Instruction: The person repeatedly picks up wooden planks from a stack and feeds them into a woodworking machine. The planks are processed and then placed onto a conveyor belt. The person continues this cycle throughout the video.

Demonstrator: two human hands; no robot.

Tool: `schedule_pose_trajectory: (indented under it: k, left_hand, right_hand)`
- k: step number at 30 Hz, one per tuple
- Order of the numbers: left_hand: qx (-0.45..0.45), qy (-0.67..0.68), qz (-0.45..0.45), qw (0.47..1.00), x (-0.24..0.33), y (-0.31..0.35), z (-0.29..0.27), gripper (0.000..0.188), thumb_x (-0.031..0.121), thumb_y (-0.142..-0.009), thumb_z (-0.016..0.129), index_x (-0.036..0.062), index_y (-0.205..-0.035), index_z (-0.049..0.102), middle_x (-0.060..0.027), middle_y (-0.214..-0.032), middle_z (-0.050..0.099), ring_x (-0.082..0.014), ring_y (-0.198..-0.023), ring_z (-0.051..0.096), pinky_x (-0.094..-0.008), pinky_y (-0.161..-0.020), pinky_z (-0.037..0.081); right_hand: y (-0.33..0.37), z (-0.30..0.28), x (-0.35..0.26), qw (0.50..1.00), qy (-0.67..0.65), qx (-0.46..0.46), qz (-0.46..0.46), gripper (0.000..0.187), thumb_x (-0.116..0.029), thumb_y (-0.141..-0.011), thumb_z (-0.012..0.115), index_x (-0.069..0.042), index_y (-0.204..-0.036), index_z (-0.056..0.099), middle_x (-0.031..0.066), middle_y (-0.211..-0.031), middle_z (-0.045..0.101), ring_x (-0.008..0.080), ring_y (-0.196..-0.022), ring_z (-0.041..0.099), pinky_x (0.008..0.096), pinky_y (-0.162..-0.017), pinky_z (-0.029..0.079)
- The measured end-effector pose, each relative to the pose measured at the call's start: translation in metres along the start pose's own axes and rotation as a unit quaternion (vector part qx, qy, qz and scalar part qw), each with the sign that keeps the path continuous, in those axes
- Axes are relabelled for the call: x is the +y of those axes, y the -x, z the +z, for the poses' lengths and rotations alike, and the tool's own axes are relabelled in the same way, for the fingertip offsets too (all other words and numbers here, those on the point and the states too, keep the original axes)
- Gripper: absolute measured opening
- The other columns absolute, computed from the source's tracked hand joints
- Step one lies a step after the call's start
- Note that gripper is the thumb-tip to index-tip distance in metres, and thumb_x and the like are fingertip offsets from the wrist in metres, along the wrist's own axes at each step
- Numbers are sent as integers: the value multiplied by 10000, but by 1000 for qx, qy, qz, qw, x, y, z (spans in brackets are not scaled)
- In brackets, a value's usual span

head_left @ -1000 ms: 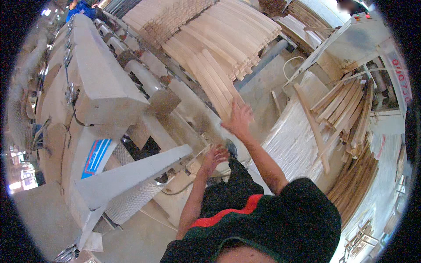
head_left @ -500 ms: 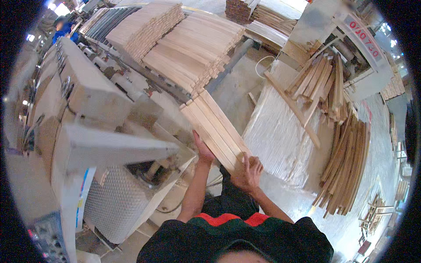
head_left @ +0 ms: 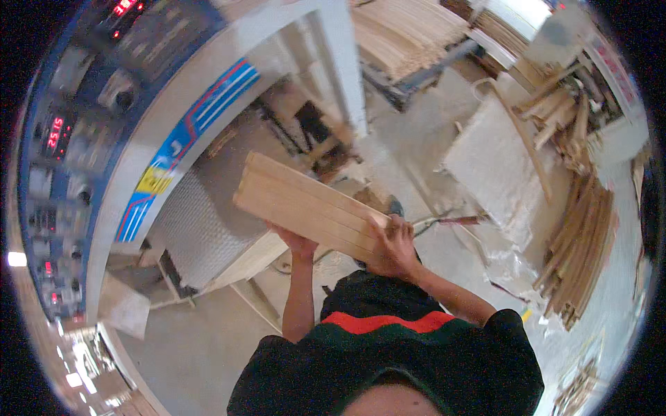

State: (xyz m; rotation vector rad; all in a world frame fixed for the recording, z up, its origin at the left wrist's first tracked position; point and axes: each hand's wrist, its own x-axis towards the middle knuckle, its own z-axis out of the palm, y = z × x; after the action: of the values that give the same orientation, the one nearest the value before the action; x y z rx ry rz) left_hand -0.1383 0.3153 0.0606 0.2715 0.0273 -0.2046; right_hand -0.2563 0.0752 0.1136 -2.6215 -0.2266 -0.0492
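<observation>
Several pale wooden slats [head_left: 312, 208] lie side by side as one flat bundle between my hands, slanting from upper left to lower right in front of my body. My left hand [head_left: 297, 240] supports them from below near the middle, its fingers partly hidden underneath. At the right end, my right hand [head_left: 395, 246] is closed round the slats, fingers over the top edge. The far left end of the bundle hangs over a machine's textured metal bed [head_left: 198, 215].
A machine panel [head_left: 62, 159] with knobs and red displays rises at the left, beside a white frame [head_left: 177, 104]. Stacked slats [head_left: 409, 31] stand at the back. To the right are a wrapped pale slab [head_left: 496, 159] and a pile of curved wooden strips [head_left: 576, 243].
I have turned left and come up to the machine panel. The slat bundle has swung from pointing at the stack to pointing left over the metal bed, still in both hands.
</observation>
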Motion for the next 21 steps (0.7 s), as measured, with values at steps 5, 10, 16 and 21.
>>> schedule_pose_trajectory:
  k: [5,10,16,21]
  left_hand:
    - [185,-251,71,948,64,-10,9,802,685,-836,380,81,-1363,349,-116,-1365,415,-310,-1175,459,-445,-1011,365]
    - [154,-104,-34,982,57,38,-41,1000,766,-786,344,-52,-1362,312,-172,-1360,418,-309,-1195,448,-404,-1020,356]
    - [67,36,-46,996,40,84,-61,994,761,-790,338,6,-1422,199,-138,-1438,314,-309,-1281,351,-426,-1075,272]
    - [66,85,31,994,27,85,-38,867,675,-842,375,31,-1407,242,-127,-1422,331,-303,-1273,349,-426,-1084,254]
  right_hand:
    - [-46,62,-112,996,0,6,85,1069,-461,-512,755,-157,-1414,268,358,-1280,283,514,-1162,331,599,-964,263]
    - [-74,83,-144,991,-45,-17,125,1030,-431,-549,730,-79,-1404,276,385,-1257,302,535,-1171,303,618,-962,230]
    - [-89,98,-165,992,-40,-15,119,1035,-413,-556,729,-43,-1400,257,397,-1231,339,537,-1142,354,606,-964,265]
    - [-123,112,-184,988,-60,-22,143,1055,-392,-553,743,-29,-1403,234,411,-1231,340,537,-1151,357,604,-977,260]
